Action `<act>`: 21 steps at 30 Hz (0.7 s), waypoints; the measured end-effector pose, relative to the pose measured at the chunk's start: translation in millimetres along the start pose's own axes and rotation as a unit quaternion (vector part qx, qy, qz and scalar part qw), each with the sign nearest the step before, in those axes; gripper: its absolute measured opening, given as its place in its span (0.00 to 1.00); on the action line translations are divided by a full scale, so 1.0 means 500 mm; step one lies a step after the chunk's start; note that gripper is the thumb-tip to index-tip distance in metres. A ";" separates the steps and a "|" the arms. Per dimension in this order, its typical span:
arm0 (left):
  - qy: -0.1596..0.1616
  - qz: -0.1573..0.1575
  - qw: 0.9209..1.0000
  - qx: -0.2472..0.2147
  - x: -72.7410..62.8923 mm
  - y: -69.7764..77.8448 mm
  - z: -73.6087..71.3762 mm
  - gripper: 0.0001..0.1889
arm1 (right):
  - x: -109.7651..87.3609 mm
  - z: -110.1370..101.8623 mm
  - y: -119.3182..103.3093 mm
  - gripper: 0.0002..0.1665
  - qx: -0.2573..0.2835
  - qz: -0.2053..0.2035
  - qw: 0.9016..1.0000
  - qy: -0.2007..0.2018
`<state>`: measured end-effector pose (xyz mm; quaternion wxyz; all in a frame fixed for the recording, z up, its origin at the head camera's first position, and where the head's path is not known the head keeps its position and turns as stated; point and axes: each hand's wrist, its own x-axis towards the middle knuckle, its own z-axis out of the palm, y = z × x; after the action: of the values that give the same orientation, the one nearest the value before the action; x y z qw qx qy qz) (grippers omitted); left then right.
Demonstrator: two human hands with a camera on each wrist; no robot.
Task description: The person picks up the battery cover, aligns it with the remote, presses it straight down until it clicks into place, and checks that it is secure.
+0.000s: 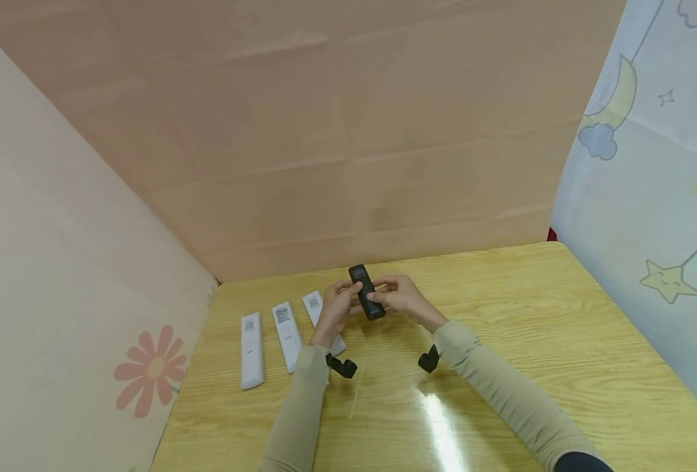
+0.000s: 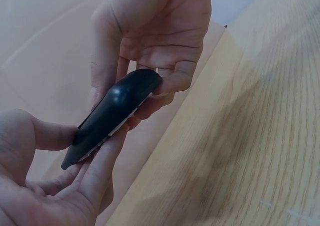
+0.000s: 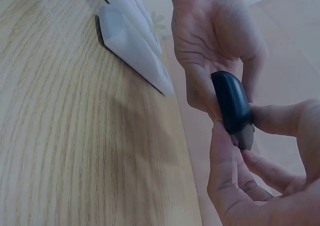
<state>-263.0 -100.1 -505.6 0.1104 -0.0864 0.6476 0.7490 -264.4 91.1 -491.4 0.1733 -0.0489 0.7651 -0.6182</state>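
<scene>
Both hands hold a black remote control [image 1: 366,293] above the table, its label at the far end. My left hand [image 1: 338,307] pinches it from the left, thumb on the upper face and fingers beneath. From the other side my right hand [image 1: 406,299] grips it the same way, thumb near the closer end. The left wrist view shows the remote's rounded black end [image 2: 117,103] and a pale strip along its underside. In the right wrist view, the remote [image 3: 232,103] sits between the two thumbs and the curled fingers.
Three white remote controls lie on the wooden table [image 1: 501,341] at the left: an outer one [image 1: 252,351], a middle one [image 1: 287,335] and an inner one [image 1: 313,305] partly hidden by my left hand. A brown sheet [image 1: 265,131] hangs behind; patterned sheets flank the table.
</scene>
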 end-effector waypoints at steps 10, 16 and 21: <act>0.008 -0.002 1.000 0.016 -0.004 -0.004 -0.010 0.28 | 0.001 0.006 0.005 0.29 -0.001 -0.004 1.000 -0.016; 0.020 -0.001 1.000 0.014 -0.004 -0.013 -0.015 0.28 | 0.003 0.014 0.008 0.30 0.003 0.000 1.000 -0.019; 0.031 0.004 0.999 0.026 -0.004 -0.015 -0.015 0.27 | 0.012 0.023 0.014 0.30 -0.012 0.000 1.000 -0.004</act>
<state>-259.1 -106.6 -513.3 0.0893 -0.1043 0.6700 0.7296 -265.0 80.2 -501.7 0.1755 -0.0540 0.7718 -0.6088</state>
